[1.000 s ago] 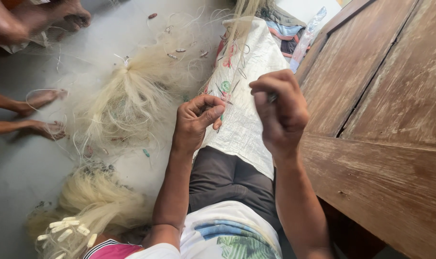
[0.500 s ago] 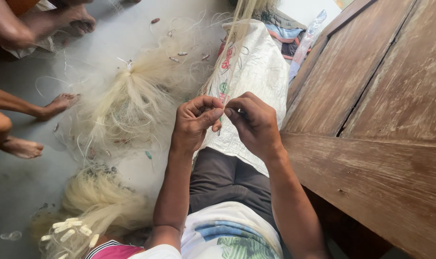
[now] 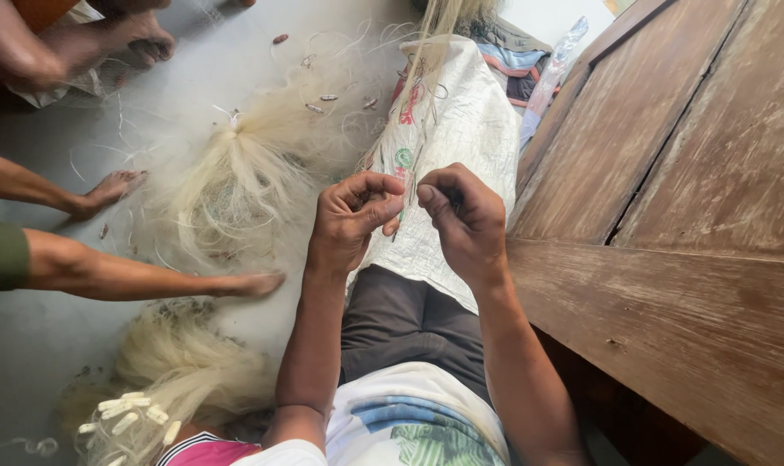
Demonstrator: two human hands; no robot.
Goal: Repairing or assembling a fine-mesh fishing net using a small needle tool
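My left hand (image 3: 350, 220) and my right hand (image 3: 462, 217) are held close together above my lap, fingertips almost touching. Both pinch thin pale fishing-net strands (image 3: 406, 200) that run up and away over a white woven sack (image 3: 461, 129) spread across my legs. The strands are too fine to see clearly between my fingers. My dark trousers (image 3: 405, 319) show below the sack.
A heap of pale fishing net (image 3: 245, 173) with small floats lies on the grey floor at left, another bundle (image 3: 163, 371) near my left elbow. Other people's feet and legs (image 3: 107, 190) rest beside the heap. A brown wooden door (image 3: 668, 198) fills the right.
My right hand came down and left from a raised position to meet my left hand. A person's leg at left has stretched out toward the net heap.
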